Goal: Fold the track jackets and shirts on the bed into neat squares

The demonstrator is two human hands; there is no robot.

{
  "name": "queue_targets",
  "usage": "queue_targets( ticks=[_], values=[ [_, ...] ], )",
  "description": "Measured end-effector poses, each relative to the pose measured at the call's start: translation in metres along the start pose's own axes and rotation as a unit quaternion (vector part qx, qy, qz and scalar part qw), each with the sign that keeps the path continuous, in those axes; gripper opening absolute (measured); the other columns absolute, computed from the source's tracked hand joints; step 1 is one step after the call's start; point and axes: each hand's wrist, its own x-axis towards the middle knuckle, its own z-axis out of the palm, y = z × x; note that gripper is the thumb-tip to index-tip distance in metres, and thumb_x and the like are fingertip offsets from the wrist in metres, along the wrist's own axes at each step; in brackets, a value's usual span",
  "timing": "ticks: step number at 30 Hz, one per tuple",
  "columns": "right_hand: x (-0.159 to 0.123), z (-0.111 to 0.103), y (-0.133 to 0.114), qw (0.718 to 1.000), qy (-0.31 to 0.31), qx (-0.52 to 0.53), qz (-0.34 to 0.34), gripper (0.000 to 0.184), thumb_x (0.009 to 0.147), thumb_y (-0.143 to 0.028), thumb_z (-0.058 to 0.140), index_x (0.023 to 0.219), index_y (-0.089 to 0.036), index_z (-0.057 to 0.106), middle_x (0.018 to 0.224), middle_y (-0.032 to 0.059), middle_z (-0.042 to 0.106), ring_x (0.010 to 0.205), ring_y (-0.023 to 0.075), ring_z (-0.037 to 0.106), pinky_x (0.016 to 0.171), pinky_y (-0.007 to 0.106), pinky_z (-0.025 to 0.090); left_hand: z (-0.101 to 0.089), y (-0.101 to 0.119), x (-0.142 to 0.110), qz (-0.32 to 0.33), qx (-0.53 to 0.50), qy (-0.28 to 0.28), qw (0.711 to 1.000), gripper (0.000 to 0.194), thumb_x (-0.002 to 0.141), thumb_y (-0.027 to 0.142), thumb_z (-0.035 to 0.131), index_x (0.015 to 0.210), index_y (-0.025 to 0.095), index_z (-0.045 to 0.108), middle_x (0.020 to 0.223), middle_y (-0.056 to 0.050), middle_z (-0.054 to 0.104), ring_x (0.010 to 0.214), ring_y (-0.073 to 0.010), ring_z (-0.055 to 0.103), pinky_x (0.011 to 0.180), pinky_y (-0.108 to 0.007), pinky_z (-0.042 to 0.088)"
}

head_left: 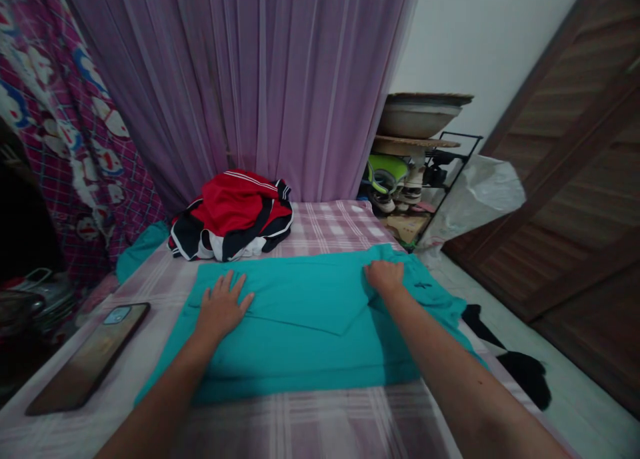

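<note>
A teal shirt (pixel 295 352) lies spread sideways on the plaid cloth, with one part folded over on top and a small dark mark near its right end. My left hand (pixel 223 307) rests flat on the shirt's left part, fingers spread. At the upper right of the shirt, my right hand (pixel 384 274) is closed, its curled fingers gripping the teal fabric. Creases run through the shirt around that hand. The fingertips of my right hand are hidden.
A red, navy and white garment (pixel 235 209) is heaped at the back of the plaid cloth (pixel 325 422). To the left lies a phone (pixel 90 359). Beyond the right edge are black cloth items (pixel 523 372) and a rack (pixel 453 172) with shoes and a basin.
</note>
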Motion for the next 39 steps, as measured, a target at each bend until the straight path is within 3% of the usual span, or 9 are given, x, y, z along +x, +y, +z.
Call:
queue_targets(
  ticks=[5,11,14,18,20,23,30,36,39],
  values=[
    [0.034,-0.004,0.003,0.992,0.04,-0.003,-0.123,0.047,0.098,-0.038,0.038,0.133,-0.015,0.059,0.139,0.0176,0.057,0.131,0.0308,0.044,0.108,0.047,0.026,0.002,-0.003,0.001,0.003,-0.001,-0.002,1.0,0.063,0.095,0.052,0.035,0.151,0.023,0.04,0.161,-0.014,0.032,0.145,-0.0364,0.033,0.111,-0.059,0.032],
    [0.045,0.039,0.025,0.992,-0.055,0.023,0.11,0.067,0.1,-0.053,0.022,0.151,-0.011,0.038,0.157,0.0205,0.035,0.144,0.0327,0.03,0.113,0.057,0.018,0.002,-0.003,0.002,-0.001,0.011,-0.012,1.0,0.064,0.095,0.053,0.036,0.151,0.023,0.041,0.161,-0.014,0.031,0.145,-0.0364,0.032,0.111,-0.06,0.032],
    [0.048,0.043,0.03,0.992,-0.059,0.032,0.103,0.068,0.1,-0.054,0.022,0.151,-0.012,0.039,0.157,0.0208,0.035,0.144,0.0328,0.03,0.112,0.058,0.019,0.001,-0.001,0.002,-0.005,0.015,-0.019,1.0,0.064,0.095,0.053,0.036,0.151,0.023,0.039,0.161,-0.014,0.031,0.146,-0.0357,0.032,0.112,-0.059,0.032],
    [0.053,0.026,0.024,0.995,-0.059,0.01,0.085,0.064,0.098,-0.051,0.029,0.141,-0.009,0.052,0.153,0.023,0.04,0.142,0.0363,0.032,0.111,0.062,0.018,-0.001,0.0,0.001,-0.007,0.014,-0.021,1.0,0.064,0.096,0.053,0.035,0.152,0.022,0.038,0.161,-0.015,0.03,0.146,-0.0358,0.031,0.112,-0.059,0.032],
    [0.051,0.019,0.015,0.998,-0.006,-0.002,0.059,0.059,0.098,-0.045,0.031,0.137,-0.007,0.056,0.153,0.0233,0.039,0.143,0.0366,0.029,0.112,0.062,0.015,-0.001,0.001,0.001,-0.009,0.012,-0.022,1.0,0.064,0.096,0.053,0.035,0.152,0.022,0.038,0.162,-0.015,0.029,0.147,-0.0362,0.03,0.113,-0.059,0.031],
    [0.043,0.02,0.0,0.996,0.087,0.017,-0.016,0.058,0.1,-0.041,0.026,0.147,-0.013,0.045,0.158,0.0188,0.034,0.145,0.033,0.025,0.114,0.059,0.014,-0.002,0.002,-0.001,-0.011,0.01,-0.024,1.0,0.064,0.096,0.053,0.037,0.152,0.022,0.038,0.162,-0.015,0.028,0.147,-0.0362,0.029,0.113,-0.059,0.03],
    [0.036,0.039,-0.005,0.996,-0.083,0.04,0.019,0.066,0.1,-0.054,0.023,0.153,-0.018,0.036,0.157,0.0168,0.035,0.143,0.0327,0.032,0.112,0.055,0.024,-0.002,0.004,-0.003,-0.021,0.011,-0.034,0.999,0.063,0.096,0.054,0.037,0.153,0.025,0.037,0.164,-0.012,0.024,0.148,-0.0358,0.027,0.114,-0.059,0.029],
    [0.012,0.022,-0.023,0.999,0.019,0.049,-0.006,0.063,0.101,-0.05,0.024,0.154,-0.018,0.035,0.158,0.018,0.033,0.144,0.0341,0.028,0.112,0.058,0.023,0.0,0.003,-0.001,-0.019,-0.004,-0.024,1.0,0.064,0.096,0.055,0.038,0.152,0.025,0.037,0.163,-0.012,0.025,0.147,-0.0366,0.029,0.113,-0.061,0.03],
    [-0.009,0.023,-0.034,0.997,-0.019,0.068,-0.041,0.061,0.101,-0.053,0.021,0.155,-0.026,0.032,0.161,0.0113,0.03,0.147,0.0317,0.025,0.113,0.06,0.023,0.0,0.003,0.0,-0.019,-0.005,-0.02,1.0,0.063,0.096,0.054,0.038,0.152,0.025,0.038,0.163,-0.013,0.027,0.147,-0.0368,0.029,0.112,-0.062,0.03]
  ],
)
